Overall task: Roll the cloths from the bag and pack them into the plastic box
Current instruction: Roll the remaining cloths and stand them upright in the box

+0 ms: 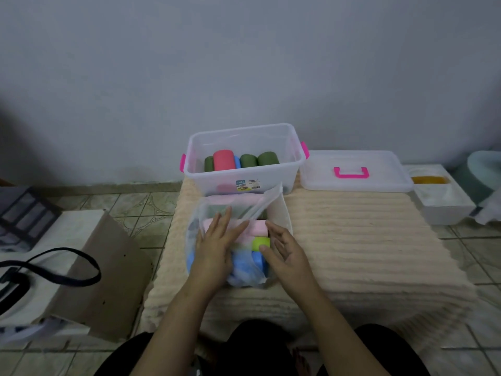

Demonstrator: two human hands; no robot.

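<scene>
Now both hands — left (217, 248), right (284, 253) — lie flat-fingered on the bag (244, 278), gripping nothing.

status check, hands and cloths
Left hand flat on bag, right hand at its opening. Five rolls in plastic box. Nothing blocking.

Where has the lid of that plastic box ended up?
The lid lies flat on the beige mat, right beside the open plastic box, on its right, near the wall.
</scene>
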